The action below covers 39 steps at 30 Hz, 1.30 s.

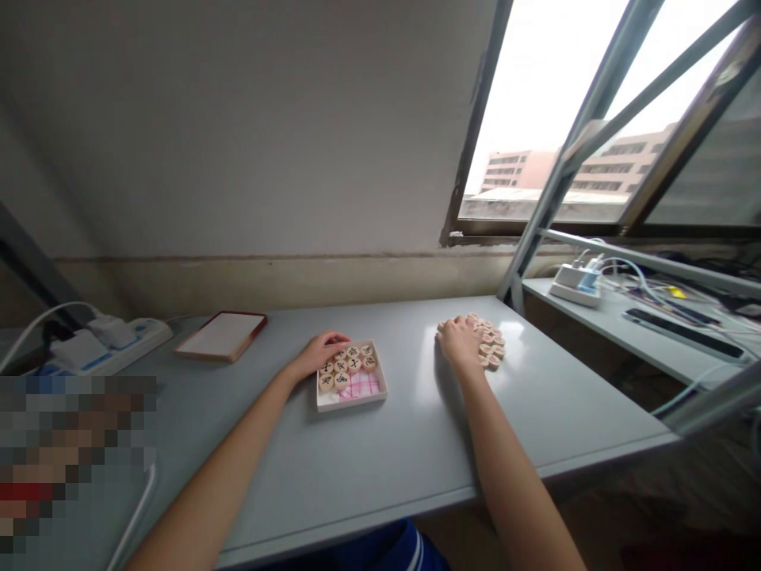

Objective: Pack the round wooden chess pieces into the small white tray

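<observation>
A small white box (352, 400) sits mid-table, partly filled with round wooden chess pieces (350, 362) bearing black characters; a pink checked cloth (360, 385) shows in its front part. My left hand (318, 351) rests at the box's left rim, fingers curled onto the pieces there. To the right, a loose pile of wooden pieces (491, 345) lies on the table. My right hand (460, 339) lies over the pile's left side, fingers bent onto the pieces; whether it holds one is hidden.
A red-edged box lid (221, 336) lies at the back left beside a white power strip (104, 346) with cables. The grey table (386, 452) ends at the right near a metal frame (535, 230). A second desk (630, 329) carries a charger and cables.
</observation>
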Tool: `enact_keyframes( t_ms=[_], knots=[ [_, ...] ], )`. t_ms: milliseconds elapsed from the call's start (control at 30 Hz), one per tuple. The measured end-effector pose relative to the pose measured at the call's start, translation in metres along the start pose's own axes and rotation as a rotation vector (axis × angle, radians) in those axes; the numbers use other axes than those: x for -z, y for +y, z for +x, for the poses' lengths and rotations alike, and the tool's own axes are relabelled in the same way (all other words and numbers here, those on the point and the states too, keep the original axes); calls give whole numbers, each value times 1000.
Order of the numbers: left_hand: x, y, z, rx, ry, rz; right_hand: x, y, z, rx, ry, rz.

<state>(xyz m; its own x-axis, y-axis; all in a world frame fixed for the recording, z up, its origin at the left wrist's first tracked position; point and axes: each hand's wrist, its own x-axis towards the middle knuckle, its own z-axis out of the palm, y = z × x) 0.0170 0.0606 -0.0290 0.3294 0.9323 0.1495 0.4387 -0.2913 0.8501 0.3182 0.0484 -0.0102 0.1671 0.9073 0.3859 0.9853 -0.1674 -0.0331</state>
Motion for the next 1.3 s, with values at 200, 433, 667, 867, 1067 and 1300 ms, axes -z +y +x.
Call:
enact_keyframes(
  t_ms=[200, 433, 667, 867, 1067, 1300],
  knots=[
    [0, -7, 2, -9, 5, 28, 0, -18, 2, 237, -24, 140],
    [0, -7, 2, -32, -2, 39, 4, -51, -7, 435, -100, 275],
    [1, -8, 3, -36, -11, 63, 3, -71, -17, 640, -107, 392],
    [1, -6, 2, -29, 0, 68, 7, -73, -14, 484, -53, 472],
    [1, -6, 2, -44, -11, 72, 22, -84, -18, 617, -235, 1009],
    [0, -2, 2, -42, 5, 68, 23, -102, -34, 818, -317, 780]
  ],
)
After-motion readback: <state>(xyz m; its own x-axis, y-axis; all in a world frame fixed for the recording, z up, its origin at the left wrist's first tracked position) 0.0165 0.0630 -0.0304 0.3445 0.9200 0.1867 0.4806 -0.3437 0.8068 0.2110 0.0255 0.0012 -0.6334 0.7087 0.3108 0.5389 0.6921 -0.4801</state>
